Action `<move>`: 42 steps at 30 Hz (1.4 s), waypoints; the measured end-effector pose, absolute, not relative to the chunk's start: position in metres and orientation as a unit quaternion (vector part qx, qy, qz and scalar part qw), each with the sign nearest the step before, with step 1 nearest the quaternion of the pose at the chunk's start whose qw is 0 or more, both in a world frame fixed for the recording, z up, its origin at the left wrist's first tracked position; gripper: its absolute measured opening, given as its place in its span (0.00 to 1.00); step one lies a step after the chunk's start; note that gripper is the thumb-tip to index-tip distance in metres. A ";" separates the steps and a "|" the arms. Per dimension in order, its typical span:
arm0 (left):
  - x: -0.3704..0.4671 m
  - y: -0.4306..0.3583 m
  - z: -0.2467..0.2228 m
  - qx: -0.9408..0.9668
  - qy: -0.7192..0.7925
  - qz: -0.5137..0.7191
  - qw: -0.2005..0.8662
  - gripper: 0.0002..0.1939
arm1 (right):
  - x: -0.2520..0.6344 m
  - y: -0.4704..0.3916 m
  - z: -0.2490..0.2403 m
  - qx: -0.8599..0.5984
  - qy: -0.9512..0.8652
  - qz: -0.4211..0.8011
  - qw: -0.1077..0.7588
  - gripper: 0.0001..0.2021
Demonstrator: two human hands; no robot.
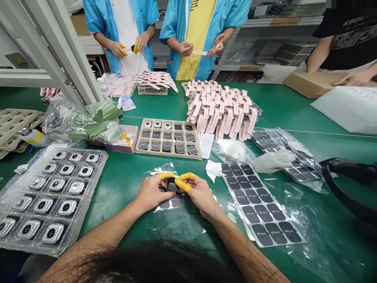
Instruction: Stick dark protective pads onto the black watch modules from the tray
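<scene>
Between my two hands is a small square watch body [172, 184] with a black face. My left hand [150, 192] grips its left side, a yellow finger cot on one finger. On the right side, my right hand [200, 192] pinches it with fingers in yellow cots. Clear plastic film [179, 220] lies on the table beneath. To the right is a sheet of black square stickers [255, 204]. Beyond my hands sits a beige tray [169, 154] of watch bodies. A clear tray [96, 173] at the left holds several more, backs up.
Pink watch straps [220, 112] are piled at the back. Green straps [101, 129] lie beside a small box [125, 149]. Near the right are a white bottle [272, 162] and black headphones [347, 188]. Three other people stand across the green table [282, 106].
</scene>
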State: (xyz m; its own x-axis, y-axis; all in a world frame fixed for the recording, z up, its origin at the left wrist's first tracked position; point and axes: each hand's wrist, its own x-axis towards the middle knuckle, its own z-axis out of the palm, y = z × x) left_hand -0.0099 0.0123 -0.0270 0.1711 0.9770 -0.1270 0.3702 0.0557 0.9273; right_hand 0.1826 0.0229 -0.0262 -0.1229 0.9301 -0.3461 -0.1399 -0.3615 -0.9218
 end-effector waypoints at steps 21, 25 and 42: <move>-0.009 0.012 -0.026 0.605 0.564 0.322 0.461 0.30 | 0.178 0.024 -0.029 -0.535 -0.390 0.625 0.415 0.26; -0.010 0.012 -0.026 0.603 0.560 0.322 0.467 0.30 | 0.179 0.023 -0.029 -0.530 -0.400 0.620 0.418 0.25; -0.011 0.010 -0.026 0.583 0.557 0.316 0.499 0.28 | 0.177 0.020 -0.041 -0.533 -0.489 0.554 0.413 0.33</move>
State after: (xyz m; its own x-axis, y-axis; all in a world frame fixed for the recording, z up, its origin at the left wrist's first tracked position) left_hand -0.0107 0.0103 -0.0264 0.1785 0.9659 -0.1877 0.3346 0.1198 0.9347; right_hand 0.1766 0.0198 -0.0415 -0.0919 0.9783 -0.1856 0.0640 -0.1802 -0.9816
